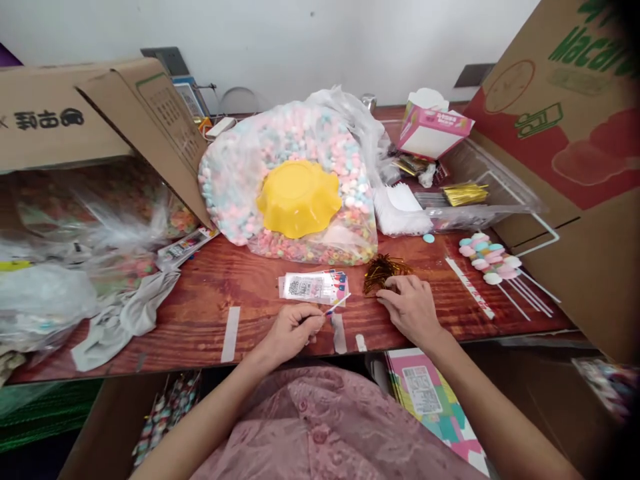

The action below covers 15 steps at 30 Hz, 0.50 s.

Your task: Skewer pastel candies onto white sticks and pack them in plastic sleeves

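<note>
My left hand point(294, 328) is closed in a pinch on a narrow white strip point(341, 304) with blue and red marks near the fingers, perhaps a bag seen edge-on. Just behind it lies a stack of small printed clear bags point(313, 287) with barcode labels. My right hand point(411, 308) reaches to a loose pile of gold twist ties point(384, 268), its thumb and fingertips drawn together at the pile's near edge. Its fingertips partly hide what they pinch. Candy skewers point(489, 259) with pastel pieces on white sticks lie farther right.
A large bag of pastel candy point(230, 180) bears a yellow scalloped bowl point(300, 200). Behind right is a clear bin point(500, 183) with gold ties and a pink box point(434, 130). Cardboard boxes point(565, 133) flank the table; a grey cloth point(125, 320) lies left. Tape strips point(231, 335) mark the front.
</note>
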### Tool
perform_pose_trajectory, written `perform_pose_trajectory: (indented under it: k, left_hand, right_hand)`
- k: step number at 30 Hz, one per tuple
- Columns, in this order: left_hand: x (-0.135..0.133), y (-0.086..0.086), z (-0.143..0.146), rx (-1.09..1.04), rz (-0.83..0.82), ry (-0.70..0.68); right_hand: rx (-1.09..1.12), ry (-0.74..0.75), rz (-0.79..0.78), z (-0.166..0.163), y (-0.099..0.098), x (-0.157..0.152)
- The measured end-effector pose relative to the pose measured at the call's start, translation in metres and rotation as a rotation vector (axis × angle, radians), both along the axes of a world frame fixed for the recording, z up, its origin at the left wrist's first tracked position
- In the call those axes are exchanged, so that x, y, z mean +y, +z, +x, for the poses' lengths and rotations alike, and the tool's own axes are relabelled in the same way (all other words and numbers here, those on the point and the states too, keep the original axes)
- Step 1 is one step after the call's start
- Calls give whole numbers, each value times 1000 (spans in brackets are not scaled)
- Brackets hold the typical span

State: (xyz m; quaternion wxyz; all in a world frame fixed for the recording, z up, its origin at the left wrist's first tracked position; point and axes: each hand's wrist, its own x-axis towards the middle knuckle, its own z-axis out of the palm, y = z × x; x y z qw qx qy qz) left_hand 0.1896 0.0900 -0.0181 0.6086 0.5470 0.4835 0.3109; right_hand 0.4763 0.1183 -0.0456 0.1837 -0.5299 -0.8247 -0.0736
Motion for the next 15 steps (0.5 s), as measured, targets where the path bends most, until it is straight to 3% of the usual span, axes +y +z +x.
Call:
perform_pose_trajectory:
  k: [6,10,15]
  left_hand:
    - [0,8,3,-106,-160,125]
    - [4,20,6,-130,-118,111]
    - [12,33,20,-176,3,49]
  right_hand:
    - [-52,203,-68,-13,8,14]
    - [230,294,-157,-22,16,8]
    - [507,230,-89,-48,22,4]
